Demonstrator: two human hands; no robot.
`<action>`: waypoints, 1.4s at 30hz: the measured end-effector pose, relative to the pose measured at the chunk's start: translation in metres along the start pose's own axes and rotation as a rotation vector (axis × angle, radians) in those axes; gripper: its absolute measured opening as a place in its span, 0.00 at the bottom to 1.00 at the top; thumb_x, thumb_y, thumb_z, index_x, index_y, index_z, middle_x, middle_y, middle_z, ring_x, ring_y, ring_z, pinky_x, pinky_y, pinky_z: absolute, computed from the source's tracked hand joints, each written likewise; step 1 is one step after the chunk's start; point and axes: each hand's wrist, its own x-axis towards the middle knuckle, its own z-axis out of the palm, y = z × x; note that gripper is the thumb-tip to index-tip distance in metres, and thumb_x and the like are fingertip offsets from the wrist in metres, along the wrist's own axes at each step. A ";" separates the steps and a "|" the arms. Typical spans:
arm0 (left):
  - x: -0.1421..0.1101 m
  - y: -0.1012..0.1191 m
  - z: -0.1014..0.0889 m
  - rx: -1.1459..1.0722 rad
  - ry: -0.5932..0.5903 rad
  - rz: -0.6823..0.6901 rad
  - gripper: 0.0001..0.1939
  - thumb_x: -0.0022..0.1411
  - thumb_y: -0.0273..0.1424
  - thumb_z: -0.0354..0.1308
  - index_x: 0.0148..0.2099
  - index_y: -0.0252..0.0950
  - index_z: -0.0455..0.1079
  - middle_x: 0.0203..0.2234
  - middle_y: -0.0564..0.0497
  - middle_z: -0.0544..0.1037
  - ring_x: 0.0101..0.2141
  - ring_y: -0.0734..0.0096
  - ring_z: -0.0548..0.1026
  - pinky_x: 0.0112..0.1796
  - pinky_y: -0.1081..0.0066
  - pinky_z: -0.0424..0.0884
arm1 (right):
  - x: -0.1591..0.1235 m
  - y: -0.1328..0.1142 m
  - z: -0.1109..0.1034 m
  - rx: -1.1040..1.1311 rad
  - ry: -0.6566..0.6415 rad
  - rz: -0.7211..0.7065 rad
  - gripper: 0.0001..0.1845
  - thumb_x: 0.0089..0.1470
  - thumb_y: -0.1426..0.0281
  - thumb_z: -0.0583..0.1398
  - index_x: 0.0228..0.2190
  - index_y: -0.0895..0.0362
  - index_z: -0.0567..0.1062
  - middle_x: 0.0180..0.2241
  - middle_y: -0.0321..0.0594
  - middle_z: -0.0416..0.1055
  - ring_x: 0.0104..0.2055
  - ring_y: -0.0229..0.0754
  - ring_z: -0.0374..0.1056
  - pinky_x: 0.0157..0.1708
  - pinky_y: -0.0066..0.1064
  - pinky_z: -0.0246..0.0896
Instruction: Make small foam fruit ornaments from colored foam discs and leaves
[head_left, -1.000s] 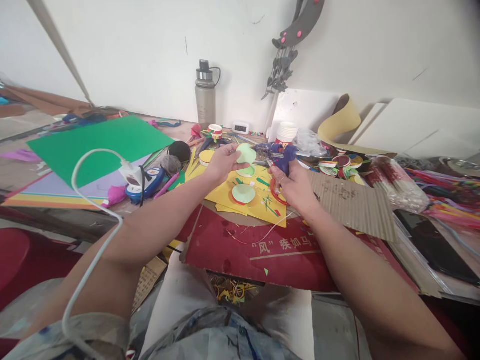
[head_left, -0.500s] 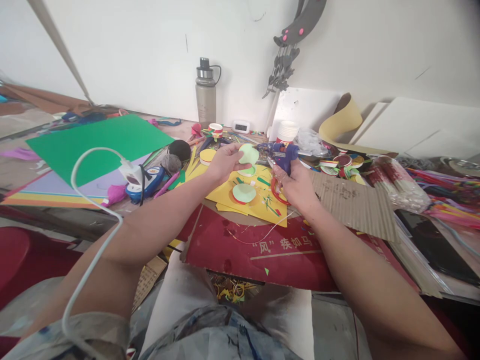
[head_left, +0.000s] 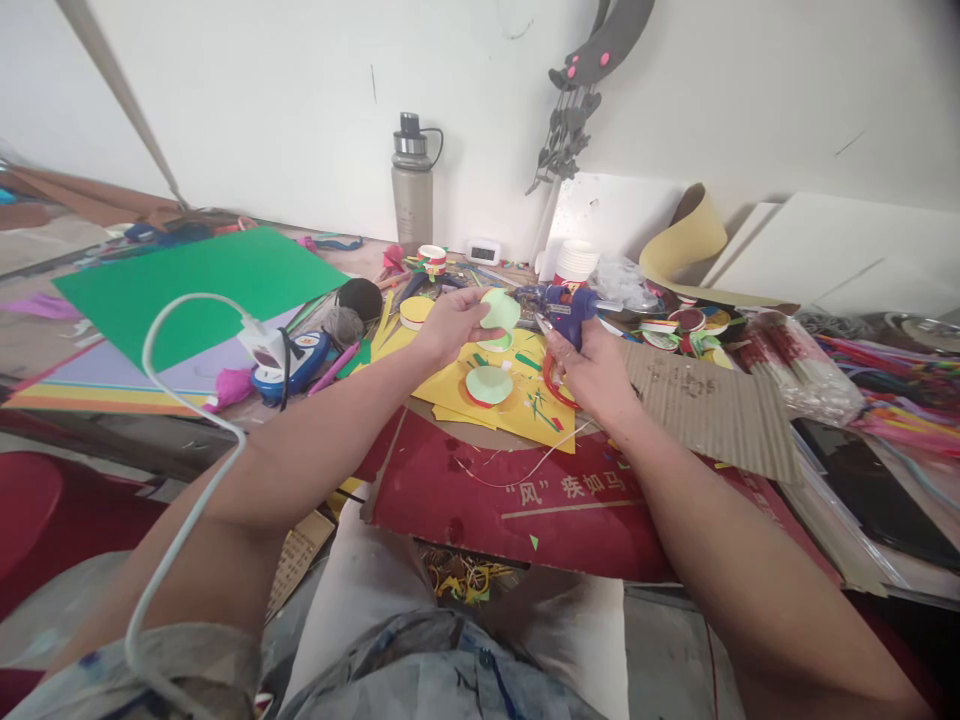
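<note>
My left hand (head_left: pixel 450 322) pinches a pale green paper circle (head_left: pixel 500 309), held up above the yellow paper (head_left: pixel 525 405). My right hand (head_left: pixel 589 372) grips a blue glue gun (head_left: pixel 564 304), its nozzle pointing left at the circle's edge. Red scissor handles (head_left: pixel 553 382) show under the right palm. Another green circle on a red disc (head_left: pixel 487 384) lies on the yellow paper just below both hands. A third green circle (head_left: pixel 495 343) lies behind it.
A red cardboard sheet (head_left: pixel 525 500) lies in front of me, brown corrugated card (head_left: pixel 705 410) to the right. A green sheet (head_left: pixel 202 285), a tape dispenser (head_left: pixel 289 365), a white cable (head_left: pixel 180 400), yarn balls (head_left: pixel 356 300) and a metal bottle (head_left: pixel 412 190) stand left. Cups (head_left: pixel 576 262) and stick bundles (head_left: pixel 795 375) sit right.
The green circle and the glue gun have drawn slightly closer together; both hands shifted only a little. Nothing else moved.
</note>
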 end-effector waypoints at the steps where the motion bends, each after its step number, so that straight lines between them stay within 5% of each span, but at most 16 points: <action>1: 0.000 0.000 0.000 -0.003 0.003 0.000 0.08 0.66 0.18 0.58 0.42 0.31 0.78 0.39 0.48 0.83 0.41 0.70 0.83 0.53 0.56 0.81 | 0.000 0.000 0.000 -0.002 0.008 -0.003 0.21 0.63 0.50 0.59 0.47 0.52 0.73 0.41 0.46 0.76 0.45 0.55 0.72 0.50 0.54 0.69; 42: 0.003 -0.001 -0.002 0.021 -0.012 -0.015 0.08 0.65 0.20 0.60 0.44 0.33 0.77 0.34 0.50 0.81 0.37 0.73 0.81 0.51 0.58 0.82 | 0.000 0.003 0.001 -0.012 0.018 0.028 0.21 0.63 0.49 0.59 0.46 0.51 0.73 0.35 0.44 0.76 0.41 0.55 0.73 0.47 0.54 0.70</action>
